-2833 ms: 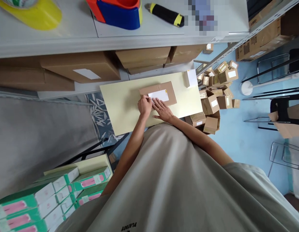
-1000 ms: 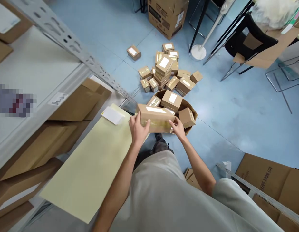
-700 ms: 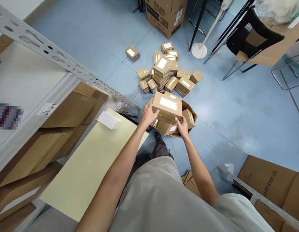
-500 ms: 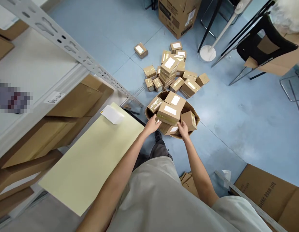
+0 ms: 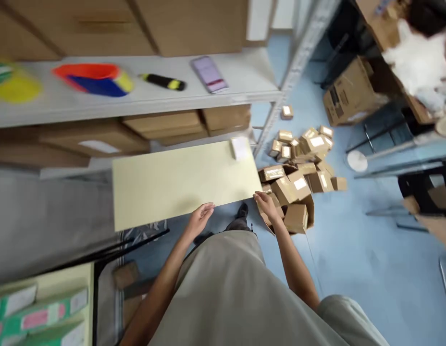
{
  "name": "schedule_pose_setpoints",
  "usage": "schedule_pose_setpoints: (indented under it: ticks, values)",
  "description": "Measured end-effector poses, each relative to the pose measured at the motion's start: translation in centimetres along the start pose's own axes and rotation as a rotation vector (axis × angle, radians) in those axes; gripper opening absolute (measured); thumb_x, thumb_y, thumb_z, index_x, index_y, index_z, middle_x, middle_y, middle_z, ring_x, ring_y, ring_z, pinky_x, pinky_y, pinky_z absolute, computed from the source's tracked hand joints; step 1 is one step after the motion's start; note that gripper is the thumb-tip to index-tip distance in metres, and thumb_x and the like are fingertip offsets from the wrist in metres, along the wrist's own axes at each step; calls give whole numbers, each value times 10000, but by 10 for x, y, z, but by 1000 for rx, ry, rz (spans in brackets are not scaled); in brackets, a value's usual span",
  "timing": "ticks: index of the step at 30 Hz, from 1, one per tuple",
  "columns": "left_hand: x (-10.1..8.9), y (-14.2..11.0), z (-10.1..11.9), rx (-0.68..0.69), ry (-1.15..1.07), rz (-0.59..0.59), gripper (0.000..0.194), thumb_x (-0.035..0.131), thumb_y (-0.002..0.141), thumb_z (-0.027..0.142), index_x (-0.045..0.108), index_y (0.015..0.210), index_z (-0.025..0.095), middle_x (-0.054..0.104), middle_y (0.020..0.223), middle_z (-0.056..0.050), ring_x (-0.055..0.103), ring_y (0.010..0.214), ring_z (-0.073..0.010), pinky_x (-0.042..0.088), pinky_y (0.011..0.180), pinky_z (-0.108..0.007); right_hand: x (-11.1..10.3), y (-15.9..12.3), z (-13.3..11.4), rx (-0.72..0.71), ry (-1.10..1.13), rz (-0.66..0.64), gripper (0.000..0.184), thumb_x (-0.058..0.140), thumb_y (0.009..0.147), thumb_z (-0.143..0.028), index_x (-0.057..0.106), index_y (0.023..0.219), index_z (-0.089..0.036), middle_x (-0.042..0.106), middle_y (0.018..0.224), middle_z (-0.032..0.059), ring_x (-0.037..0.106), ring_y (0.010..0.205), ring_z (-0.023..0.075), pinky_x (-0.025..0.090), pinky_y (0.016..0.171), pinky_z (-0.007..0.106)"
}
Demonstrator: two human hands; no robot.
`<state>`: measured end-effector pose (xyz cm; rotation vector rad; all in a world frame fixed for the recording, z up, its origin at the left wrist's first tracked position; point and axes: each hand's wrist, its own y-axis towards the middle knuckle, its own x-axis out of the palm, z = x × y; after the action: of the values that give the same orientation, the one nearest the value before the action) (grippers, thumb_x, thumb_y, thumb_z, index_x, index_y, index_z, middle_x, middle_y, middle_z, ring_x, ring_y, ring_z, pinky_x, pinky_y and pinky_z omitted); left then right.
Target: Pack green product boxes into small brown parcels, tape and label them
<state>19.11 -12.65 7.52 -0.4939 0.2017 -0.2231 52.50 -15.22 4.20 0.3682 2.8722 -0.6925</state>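
My left hand (image 5: 200,218) is open, its fingers stretched out beside the front edge of a pale yellow tabletop (image 5: 165,185). It holds nothing. My right hand (image 5: 266,205), also open and free, reaches the right front corner of that tabletop; whether it touches the edge I cannot tell. A small stack of white labels or paper (image 5: 239,148) lies at the tabletop's far right. Just beyond my right hand, an open carton (image 5: 310,207) on the floor is filled with small taped cardboard boxes (image 5: 296,217).
More small boxes (image 5: 312,144) are piled on the floor past the carton. A shelf (image 5: 154,103) behind the tabletop carries a phone (image 5: 209,74), a black-and-yellow marker (image 5: 163,81) and a tape roll (image 5: 93,79). Green-and-white packages (image 5: 43,315) lie lower left. Chairs (image 5: 430,192) stand right.
My view has swung left toward the shelf. Both hands have let go of the cardboard box in the carton and moved to the tabletop's front edge.
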Motion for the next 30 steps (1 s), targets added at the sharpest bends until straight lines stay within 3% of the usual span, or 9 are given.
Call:
schedule_pose_setpoints:
  ticks: [3,6,10,13,16,21,27,30]
  values:
    - [-54,-54,-17,31,-182,175,819,849,716,887,790,1190,221,842,1320,-193,792,1305,-382,548,1247,-600,78,-9,-46,-90,-39,-200,635,796,829,-799,815,1121,-235,858,1288,154,800,1208,336,584,1167,541]
    - [-111,-113,-38,78,-333,352,743,870,764,810,796,1216,225,833,1342,-196,793,1304,-376,575,1222,-570,169,-31,-81,-131,-70,-441,682,810,840,-816,813,1207,-241,851,1319,169,804,1239,362,587,1168,585]
    - [-182,-188,-74,138,-479,665,612,863,828,684,795,1218,217,838,1315,-192,805,1259,-378,595,1184,-576,300,-76,-111,-139,-121,-736,682,829,853,-810,814,1255,-259,843,1357,167,794,1302,383,563,1217,635]
    - [-223,-239,-102,179,-571,907,552,845,860,616,787,1225,206,842,1285,-186,814,1211,-374,595,1164,-590,388,-121,-126,-151,-157,-910,643,844,874,-774,815,1261,-261,845,1364,152,784,1333,381,534,1263,649]
    - [-249,-282,-128,192,-651,1110,548,811,898,606,774,1262,198,836,1310,-181,806,1215,-352,592,1157,-564,457,-163,-142,-149,-209,-1108,627,849,889,-761,820,1274,-266,840,1380,147,779,1353,381,551,1258,623]
    - [-268,-324,-163,57,-784,1370,564,778,928,632,766,1288,197,818,1369,-167,793,1224,-311,594,1146,-505,569,-211,-175,-120,-285,-1369,600,838,897,-764,814,1248,-278,847,1374,118,778,1364,367,566,1249,579]
    - [-294,-340,-196,-26,-862,1460,573,795,926,604,754,1322,192,817,1379,-176,796,1224,-315,597,1139,-504,733,-260,-218,-171,-101,-1550,485,634,1090,-678,767,1359,-296,792,1465,66,687,1499,304,621,1202,505]
    - [-315,-332,-211,-155,-829,1470,540,780,955,533,724,1362,183,784,1435,-199,767,1307,-339,585,1158,-517,788,-273,-228,-184,-66,-1559,528,471,1156,-676,709,1469,-324,753,1517,40,638,1552,276,657,1149,464]
